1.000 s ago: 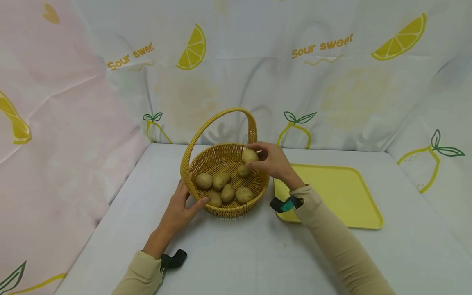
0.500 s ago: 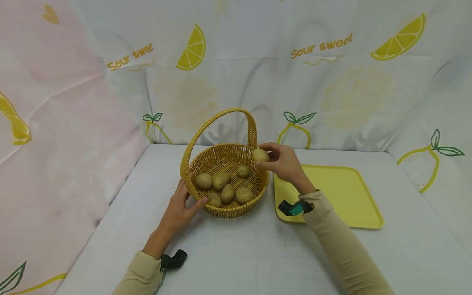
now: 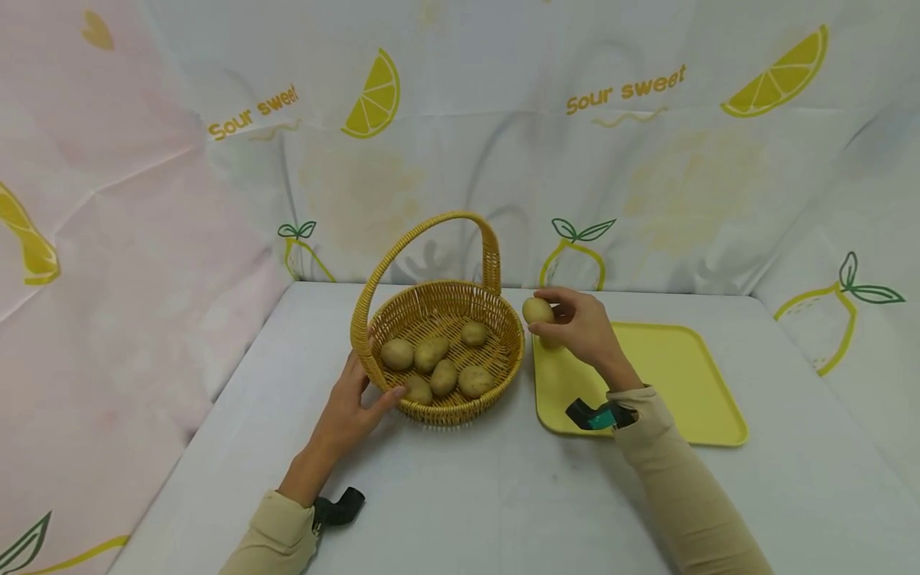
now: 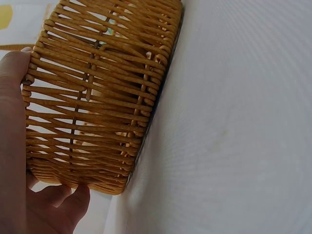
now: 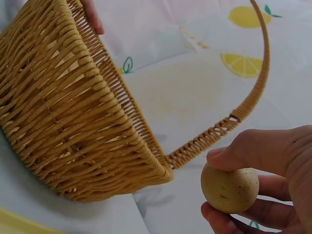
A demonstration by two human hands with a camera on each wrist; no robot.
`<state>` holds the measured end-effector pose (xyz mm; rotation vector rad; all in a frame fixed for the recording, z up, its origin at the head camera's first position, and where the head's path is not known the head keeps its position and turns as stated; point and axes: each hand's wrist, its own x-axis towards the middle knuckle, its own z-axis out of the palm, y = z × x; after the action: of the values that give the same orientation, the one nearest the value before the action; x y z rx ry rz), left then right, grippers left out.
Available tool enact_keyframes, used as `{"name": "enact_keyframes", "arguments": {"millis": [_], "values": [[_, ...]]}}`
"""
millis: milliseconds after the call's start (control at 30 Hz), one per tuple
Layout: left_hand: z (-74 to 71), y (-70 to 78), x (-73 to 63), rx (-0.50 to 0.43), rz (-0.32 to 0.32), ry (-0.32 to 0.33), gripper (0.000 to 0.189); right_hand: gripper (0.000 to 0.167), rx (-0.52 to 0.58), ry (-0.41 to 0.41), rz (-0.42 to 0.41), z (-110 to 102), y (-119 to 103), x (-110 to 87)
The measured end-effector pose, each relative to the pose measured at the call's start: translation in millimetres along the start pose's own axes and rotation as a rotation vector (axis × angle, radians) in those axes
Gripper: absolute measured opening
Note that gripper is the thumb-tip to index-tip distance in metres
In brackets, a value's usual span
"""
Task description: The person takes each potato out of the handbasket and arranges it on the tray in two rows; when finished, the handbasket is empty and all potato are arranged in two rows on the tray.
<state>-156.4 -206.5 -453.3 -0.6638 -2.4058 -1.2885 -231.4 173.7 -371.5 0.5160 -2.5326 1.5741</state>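
A yellow wicker basket (image 3: 453,414) with a tall arched handle stands on the table, several potatoes (image 3: 432,353) lying on its floor. At its near left side my left hand (image 3: 348,415) holds the basket, thumb at the rim and fingers against the outer wall; the left wrist view shows the thumb and fingertips on the weave (image 4: 92,112). My right hand (image 3: 584,329) pinches one round potato (image 3: 537,311) between thumb and fingers, just right of the basket's rim and above the tray's left corner. That potato (image 5: 229,189) shows whole in the right wrist view, apart from the basket.
To the right of the basket lies a yellow rectangular tray (image 3: 676,383) with a low rim, partly under the right forearm. A white cloth covers the table (image 3: 460,495). Behind it hangs a lemon-printed backdrop (image 3: 460,144).
The right hand has carried its potato out from over the basket, moving right past the rim to above the tray's corner. The left hand and the basket stay in place.
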Motion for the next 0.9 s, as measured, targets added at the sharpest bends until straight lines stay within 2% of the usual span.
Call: {"name": "enact_keyframes", "arguments": {"millis": [667, 900], "values": [[-0.1, 4.2, -2.0, 0.008, -0.010, 0.002, 0.087, 0.052, -0.113, 0.081, 0.052, -35, 20, -14.7], [0.1, 3.8, -1.8, 0.033, -0.006, 0.013, 0.089, 0.054, -0.138, 0.085, 0.077, -45, 30, -14.7]]}}
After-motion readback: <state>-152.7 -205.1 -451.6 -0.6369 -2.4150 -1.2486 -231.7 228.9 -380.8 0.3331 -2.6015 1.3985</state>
